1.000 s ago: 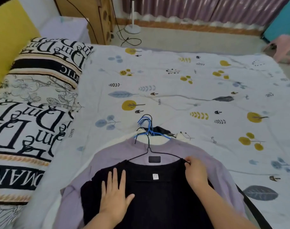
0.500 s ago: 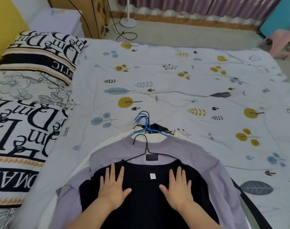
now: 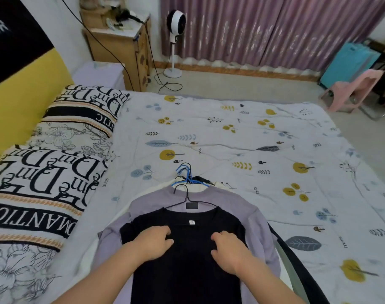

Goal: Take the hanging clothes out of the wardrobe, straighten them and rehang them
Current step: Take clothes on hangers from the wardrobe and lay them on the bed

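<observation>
We had the black top (image 3: 187, 260) lying flat on the bed (image 3: 231, 137), uppermost on a stack of hung clothes, directly over the lilac sweater (image 3: 248, 207) and near the edge closest to us. Our left hand (image 3: 153, 242) and right hand (image 3: 227, 249) both rested on its chest, fingers curled down into the fabric; whether each grip was truly pinching a fold or only pressing with bent fingers, we could not tell.

We judged the top to be light, soft and limp, with no stiffness of its own, likely to drag the sweater beneath along if pulled sideways. The firm part was the black wire hanger (image 3: 188, 199) in its neckline, so we reckoned the hook or the shoulders over the wire were the best places to lift it, and the cloth itself only for smoothing.

Its long axis ran from collar to hem, collar and hook pointing away from us toward the middle of the bed, hem toward our body. The blue hangers (image 3: 188, 176) beyond pointed the same way.
</observation>
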The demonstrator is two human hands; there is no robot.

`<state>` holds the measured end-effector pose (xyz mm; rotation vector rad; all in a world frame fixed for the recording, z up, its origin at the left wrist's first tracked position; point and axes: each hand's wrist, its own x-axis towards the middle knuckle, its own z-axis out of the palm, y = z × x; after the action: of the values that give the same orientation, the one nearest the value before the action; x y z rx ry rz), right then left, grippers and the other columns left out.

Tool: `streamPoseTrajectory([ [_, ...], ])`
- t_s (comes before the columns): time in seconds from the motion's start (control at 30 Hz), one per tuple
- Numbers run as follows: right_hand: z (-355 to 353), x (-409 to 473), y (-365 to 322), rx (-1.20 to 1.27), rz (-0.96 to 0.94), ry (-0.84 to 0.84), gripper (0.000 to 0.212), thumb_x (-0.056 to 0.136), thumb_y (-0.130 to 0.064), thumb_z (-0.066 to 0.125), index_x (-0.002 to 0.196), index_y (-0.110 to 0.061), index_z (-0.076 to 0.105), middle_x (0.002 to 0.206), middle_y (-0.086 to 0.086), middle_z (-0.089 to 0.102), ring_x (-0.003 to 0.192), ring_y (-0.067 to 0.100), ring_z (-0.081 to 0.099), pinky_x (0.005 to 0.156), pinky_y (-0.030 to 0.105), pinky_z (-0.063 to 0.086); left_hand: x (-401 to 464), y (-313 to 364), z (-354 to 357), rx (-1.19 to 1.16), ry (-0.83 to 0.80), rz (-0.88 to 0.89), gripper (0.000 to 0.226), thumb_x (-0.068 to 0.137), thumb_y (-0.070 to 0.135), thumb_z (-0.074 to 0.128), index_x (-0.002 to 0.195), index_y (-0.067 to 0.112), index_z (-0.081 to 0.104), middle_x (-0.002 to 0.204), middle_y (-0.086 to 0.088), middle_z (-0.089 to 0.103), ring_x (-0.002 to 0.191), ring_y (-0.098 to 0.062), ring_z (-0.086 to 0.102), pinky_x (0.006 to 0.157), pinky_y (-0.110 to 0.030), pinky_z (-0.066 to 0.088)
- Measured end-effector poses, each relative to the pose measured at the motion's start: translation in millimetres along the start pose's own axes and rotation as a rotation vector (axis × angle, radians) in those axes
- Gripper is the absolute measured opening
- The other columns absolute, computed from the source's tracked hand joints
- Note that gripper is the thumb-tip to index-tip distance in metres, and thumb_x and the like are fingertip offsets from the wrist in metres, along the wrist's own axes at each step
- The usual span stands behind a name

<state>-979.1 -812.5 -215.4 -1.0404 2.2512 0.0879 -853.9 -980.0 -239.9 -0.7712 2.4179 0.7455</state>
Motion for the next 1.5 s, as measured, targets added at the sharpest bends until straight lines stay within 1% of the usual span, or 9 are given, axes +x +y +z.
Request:
streamPoseTrajectory([
  [0.13, -13.9, -36.2, -3.2, -0.052, -0.065, -0.079, 0.040, 0.095, -0.025, 0.043, 0.133, -0.013, 0.043, 0.131, 0.008, 0.048, 0.118, 0.025, 0.048, 0.097, 0.033, 0.043, -54.6, 9.0, -1.5, 0.010, 0.011, -0.034, 0.040, 0.097, 0.036, 0.040, 0.130, 0.014, 0.045, 0.127, -0.005, 0.054, 0.108, -0.016, 0.052, 0.093, -0.026, 0.041],
  [0.23, -20.4, -61.4, -7.8, -0.081, -0.122, -0.128, 0.039, 0.095, -0.023, 0.044, 0.132, -0.013, 0.045, 0.128, 0.007, 0.052, 0.113, 0.023, 0.053, 0.092, 0.030, 0.045, -98.9, 13.3, 5.2, -0.030, 0.039, -0.107, 0.042, 0.098, 0.034, 0.039, 0.133, 0.011, 0.043, 0.129, -0.008, 0.053, 0.115, -0.020, 0.051, 0.092, -0.025, 0.038],
  [0.37, -24.0, -95.3, -16.1, -0.165, -0.228, -0.138, 0.036, 0.095, -0.023, 0.043, 0.130, -0.012, 0.048, 0.127, 0.007, 0.053, 0.111, 0.023, 0.054, 0.084, 0.026, 0.044, -160.6, 16.8, 25.3, -0.144, 0.089, -0.222, 0.044, 0.099, 0.033, 0.037, 0.137, 0.011, 0.039, 0.134, -0.009, 0.050, 0.114, -0.017, 0.049, 0.083, -0.019, 0.038],
  [0.57, -14.8, -140.7, -36.1, -0.302, -0.369, -0.167, 0.039, 0.095, -0.026, 0.046, 0.132, -0.014, 0.046, 0.131, 0.007, 0.051, 0.116, 0.023, 0.052, 0.092, 0.029, 0.044, -247.9, 15.0, 71.0, -0.241, 0.179, -0.387, 0.048, 0.097, 0.037, 0.040, 0.140, 0.015, 0.037, 0.145, -0.006, 0.039, 0.128, -0.020, 0.042, 0.100, -0.024, 0.034],
  [0.83, 9.8, -199.2, -102.3, -0.446, -0.585, -0.158, 0.040, 0.096, -0.026, 0.045, 0.134, -0.014, 0.045, 0.135, 0.006, 0.048, 0.120, 0.023, 0.050, 0.098, 0.030, 0.042, -361.3, -3.3, 125.4, -0.283, 0.241, -0.557, 0.039, 0.095, 0.034, 0.044, 0.125, 0.010, 0.051, 0.129, -0.010, 0.053, 0.118, -0.025, 0.050, 0.089, -0.026, 0.039],
  [1.0, 43.8, -247.1, -158.8, -0.534, -0.729, -0.136, 0.042, 0.099, -0.023, 0.038, 0.138, -0.010, 0.040, 0.140, 0.009, 0.045, 0.126, 0.024, 0.044, 0.101, 0.029, 0.035, -437.2, -23.7, 168.4, -0.321, 0.305, -0.665, 0.039, 0.095, 0.036, 0.044, 0.125, 0.013, 0.050, 0.130, -0.007, 0.054, 0.119, -0.024, 0.049, 0.092, -0.028, 0.038],
  [1.2, 118.2, -319.1, -225.6, -0.598, -0.940, -0.046, 0.036, 0.094, -0.020, 0.043, 0.128, -0.008, 0.049, 0.130, 0.013, 0.054, 0.118, 0.027, 0.051, 0.084, 0.029, 0.040, -549.0, -40.4, 244.4, -0.421, 0.288, -0.779, 0.044, 0.097, 0.035, 0.041, 0.133, 0.011, 0.045, 0.137, -0.009, 0.048, 0.123, -0.024, 0.048, 0.098, -0.028, 0.037],
  [1.37, 180.5, -384.7, -275.3, -0.726, -1.086, -0.150, 0.037, 0.092, -0.023, 0.044, 0.125, -0.007, 0.051, 0.131, 0.013, 0.054, 0.119, 0.028, 0.051, 0.093, 0.030, 0.041, -645.7, -52.8, 312.1, -0.522, 0.323, -0.918, 0.042, 0.097, 0.034, 0.041, 0.133, 0.013, 0.044, 0.141, -0.005, 0.044, 0.124, -0.023, 0.046, 0.098, -0.025, 0.036],
  [1.5, 223.1, -433.0, -312.5, -0.815, -1.186, -0.249, 0.025, 0.093, -0.022, 0.043, 0.114, -0.012, 0.053, 0.130, 0.009, 0.053, 0.117, 0.024, 0.051, 0.082, 0.027, 0.038, -707.9, -50.9, 358.1, -0.611, 0.356, -1.021, 0.039, 0.096, 0.033, 0.043, 0.128, 0.012, 0.050, 0.132, -0.008, 0.052, 0.117, -0.021, 0.051, 0.094, -0.025, 0.040],
])
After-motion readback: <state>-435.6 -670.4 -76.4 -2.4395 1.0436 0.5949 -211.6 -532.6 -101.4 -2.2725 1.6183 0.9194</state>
